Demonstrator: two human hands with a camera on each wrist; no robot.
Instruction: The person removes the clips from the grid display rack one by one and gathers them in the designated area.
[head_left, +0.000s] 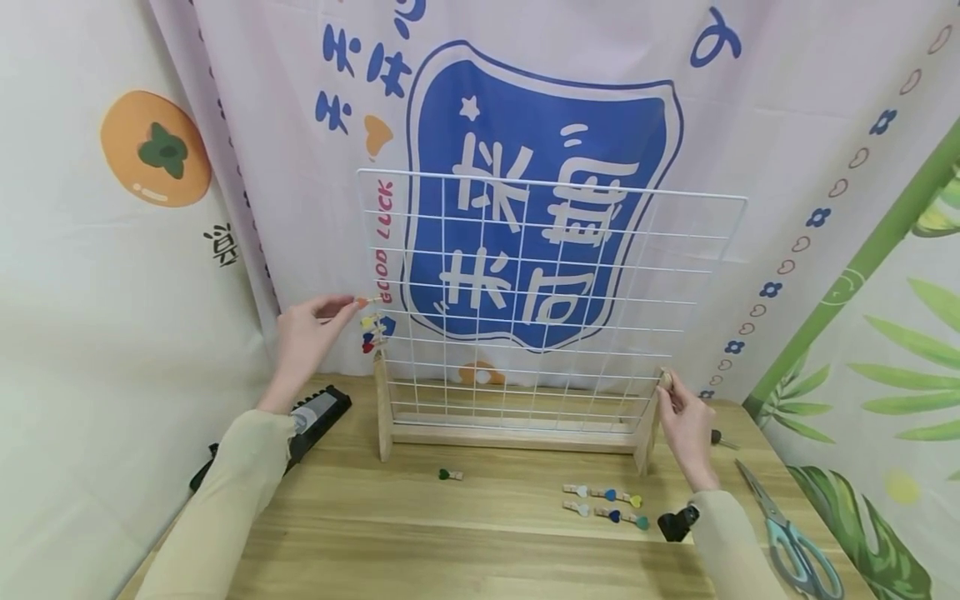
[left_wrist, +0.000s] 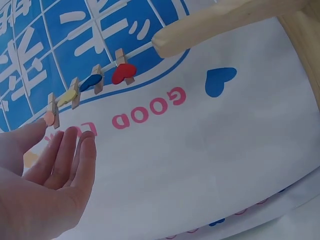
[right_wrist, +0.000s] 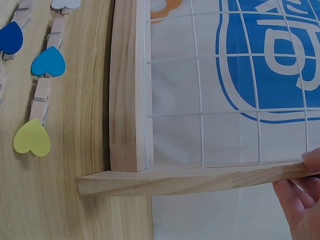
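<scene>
Four clips on grid (left edge)

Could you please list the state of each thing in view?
Wire grid panel: upright in wooden stand.
Orange heart clip: on grid edge, at left hand fingertips.
Yellow, blue, red heart clips: clipped on.
Right hand: gripping stand post.
Loose heart clips: lying flat.
Scissors: closed.

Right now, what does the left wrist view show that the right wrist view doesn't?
Left wrist only: the left hand, fingers straight, thumb tip at the orange heart clip, with yellow, blue and red clips beside it on the wire.
Right wrist only: loose heart clips on the table, and the right hand at the wooden post.
Both: white wire grid, blue banner.
</scene>
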